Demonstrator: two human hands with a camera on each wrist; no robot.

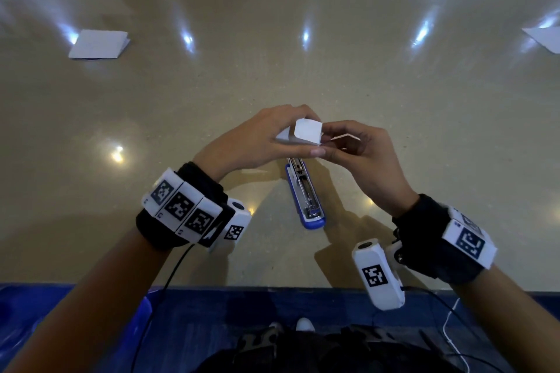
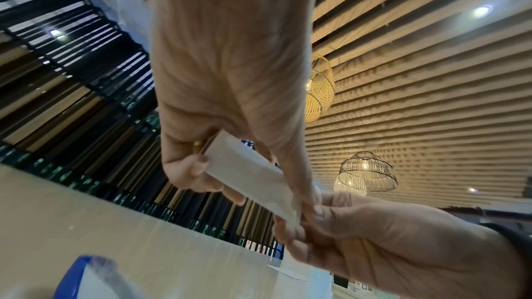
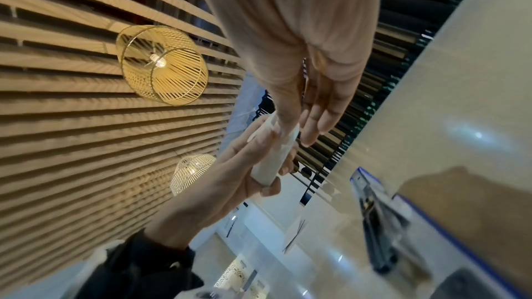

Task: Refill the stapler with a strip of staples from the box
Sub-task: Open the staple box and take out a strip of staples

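Observation:
A small white staple box [image 1: 304,132] is held in the air above the table, gripped along its sides by my left hand [image 1: 266,136]. My right hand [image 1: 357,151] pinches the box's right end, where a white flap sticks out. The left wrist view shows the staple box [image 2: 247,167] between my left hand's fingers [image 2: 187,172], with my right hand [image 2: 374,235] at its far end. Directly below the hands, the blue and white stapler [image 1: 306,194] lies open on the table with its metal staple channel facing up. The stapler [image 3: 377,219] also shows in the right wrist view. No staples are visible.
A folded white paper [image 1: 98,44] lies at the far left of the glossy beige table [image 1: 394,76], and another white sheet [image 1: 544,38] lies at the far right. The table's near edge [image 1: 272,285] runs just below my wrists.

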